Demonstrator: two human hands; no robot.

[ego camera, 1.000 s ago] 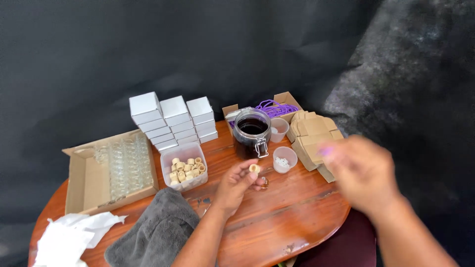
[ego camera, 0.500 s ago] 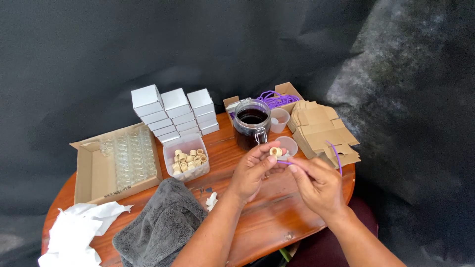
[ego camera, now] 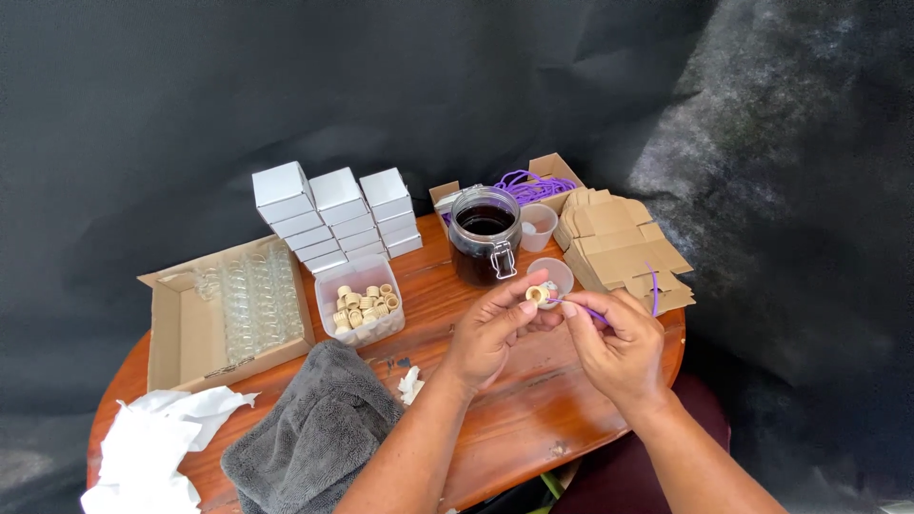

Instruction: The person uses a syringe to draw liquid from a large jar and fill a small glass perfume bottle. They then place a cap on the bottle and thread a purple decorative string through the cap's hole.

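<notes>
A round, reddish wooden table (ego camera: 533, 419) stands against a black cloth backdrop (ego camera: 428, 86).

Above its right-hand middle, a small pale cork-coloured stopper (ego camera: 537, 294) is pinched between the thumb and fingertips of the left hand (ego camera: 490, 333), which is closed on it. The stopper is short and ring-like, with a darker centre. Its round end face is turned up and toward the camera, so its short axis runs roughly toward the viewer; the exact tilt is hard to tell.

A thin purple cord (ego camera: 583, 309) lies nearly level, its long axis running from the stopper out to the right and slightly down. Its left tip meets the stopper. The right hand (ego camera: 619, 347) grips the cord with closed fingertips just beside the stopper, and the two hands almost touch.

Right behind the stopper sits a small clear plastic cup (ego camera: 557, 273). Beyond it is a glass clip-top jar (ego camera: 484, 238) of dark liquid with its lid open. A second small cup (ego camera: 539, 226) stands beside the jar.

To the right lies a stack of flat brown cardboard blanks (ego camera: 619, 247), and behind the jar a small carton holds more purple cord (ego camera: 529, 185).

To the left a clear tub (ego camera: 362, 305) holds more stoppers, with three stacks of white boxes (ego camera: 333, 214) behind it. Farther left, an open cardboard tray (ego camera: 181, 333) holds small glass bottles. A grey towel (ego camera: 314, 433) and crumpled white paper (ego camera: 157, 452) lie at the near left edge.
</notes>
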